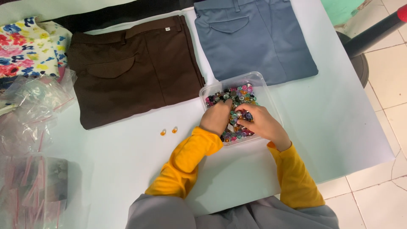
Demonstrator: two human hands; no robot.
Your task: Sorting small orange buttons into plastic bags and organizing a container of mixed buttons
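Observation:
A clear plastic box (259, 81) full of small coloured buttons or beads (238, 94) stands on the white table (127, 169). Both my hands are inside it, in yellow sleeves. My left hand (217, 117) rests on the beads at the box's left side, fingers curled down into them. My right hand (263, 123) lies over the beads at the box's near right, fingertips pinched among them. Whether either hand holds a bead is hidden. Two small orange beads (168, 131) lie on the table just left of the box.
Folded brown trousers (131, 68) lie at the back left, folded grey-blue trousers (254, 38) at the back right. Floral cloth (25, 46) and clear plastic bags (29, 127) fill the left side. The table's right edge drops to a tiled floor (381, 85).

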